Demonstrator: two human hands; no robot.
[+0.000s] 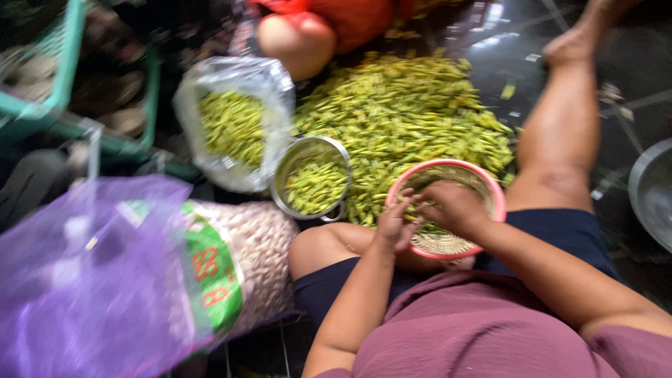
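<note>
Both my hands meet over a round woven basket with a pink rim (490, 183) resting on my lap. My left hand (396, 224) has its fingers curled at the basket's near-left edge, and my right hand (451, 206) is bent over the basket, touching the left. Small green pods lie under them in the basket; what the fingers pinch is blurred. A large heap of green pods (406, 119) is spread on the dark floor just beyond the basket.
A steel pot (311, 178) holding pods stands left of the basket. A clear plastic bag of pods (234, 126) lies behind it. A purple bag (84, 280) and a sack of pale kernels (259, 259) sit at left. Another person's knee (301, 42) is beyond the heap. A grey basin (654, 192) is at right.
</note>
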